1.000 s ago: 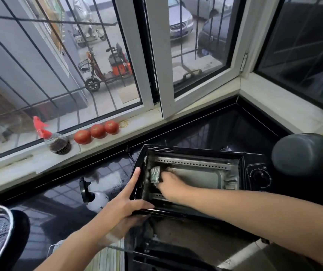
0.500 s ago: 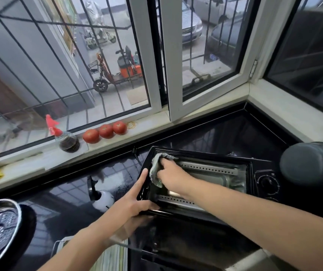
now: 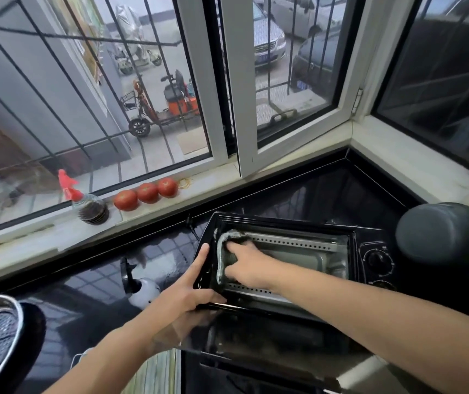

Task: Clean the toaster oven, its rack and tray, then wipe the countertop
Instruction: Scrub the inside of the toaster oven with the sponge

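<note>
The step in hand is wiping inside the toaster oven (image 3: 284, 251) on the worktop (image 3: 85, 294). The right hand (image 3: 246, 267) presses a cloth (image 3: 223, 251) on its left wall; the left hand (image 3: 187, 291) clasps the frame. Next, I judge, the other walls need wiping.

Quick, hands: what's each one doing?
Left hand: grips the oven frame's left edge.
Right hand: presses a cloth inside the oven.

Your single head view looks forward and down, close over the toaster oven (image 3: 281, 260), toward the corner windows (image 3: 284, 81).
</note>
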